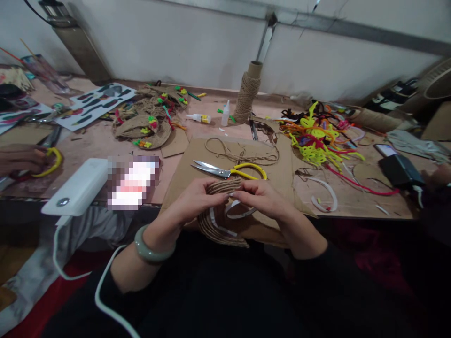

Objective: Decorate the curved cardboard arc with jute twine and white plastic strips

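Note:
My left hand [192,202] and my right hand [264,199] are both closed on a curved piece wrapped in jute twine [218,225], held at the table's near edge over my lap. White strips of tape backing [236,213] curl from the piece between my fingers. A green bangle [151,246] sits on my left wrist. Just beyond my hands lie scissors with yellow handles [230,171] on a sheet of cardboard [282,164], with loose twine [239,152] behind them.
A twine spool [248,91] stands at the back, with glue bottles [200,118] beside it. Pipe cleaners [317,136] pile at the right, twine pieces with coloured bits [148,119] at the left. Another person's hand [21,159] rests far left. A white power bank [79,185] and cable lie near.

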Motion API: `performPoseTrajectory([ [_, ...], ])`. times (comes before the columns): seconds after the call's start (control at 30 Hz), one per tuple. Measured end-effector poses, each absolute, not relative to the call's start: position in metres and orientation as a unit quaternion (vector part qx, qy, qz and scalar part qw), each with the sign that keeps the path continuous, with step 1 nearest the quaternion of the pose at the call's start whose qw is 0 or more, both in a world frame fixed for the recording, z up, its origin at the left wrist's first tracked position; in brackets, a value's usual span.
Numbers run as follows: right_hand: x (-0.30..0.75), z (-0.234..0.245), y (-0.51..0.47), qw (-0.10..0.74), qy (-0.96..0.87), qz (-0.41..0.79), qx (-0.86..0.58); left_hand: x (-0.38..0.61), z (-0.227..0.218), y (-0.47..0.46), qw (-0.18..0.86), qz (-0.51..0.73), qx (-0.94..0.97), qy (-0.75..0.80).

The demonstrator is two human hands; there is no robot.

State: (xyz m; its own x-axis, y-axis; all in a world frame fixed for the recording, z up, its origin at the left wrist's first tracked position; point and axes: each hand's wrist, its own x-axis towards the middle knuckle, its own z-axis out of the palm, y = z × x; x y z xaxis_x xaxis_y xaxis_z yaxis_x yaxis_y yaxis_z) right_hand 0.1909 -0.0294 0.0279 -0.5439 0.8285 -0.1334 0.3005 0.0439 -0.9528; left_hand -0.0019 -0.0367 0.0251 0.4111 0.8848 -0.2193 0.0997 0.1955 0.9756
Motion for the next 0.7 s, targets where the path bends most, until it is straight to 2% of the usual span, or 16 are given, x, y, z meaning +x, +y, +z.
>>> performPoseTrajectory([
  [0.2,0.186,0.026,-0.03,0.278,-0.701,0.502,-0.425,0.003,0.016,-0.041,0.664,0.357,0.46,0.469],
  [0.43,0.18,0.024,-0.031,0.299,-0.696,0.467,-0.457,0.005,0.007,-0.039,0.625,0.381,0.476,0.487],
  [0.7,0.181,0.022,-0.032,0.305,-0.723,0.429,-0.447,0.009,0.01,-0.043,0.649,0.406,0.439,0.47],
])
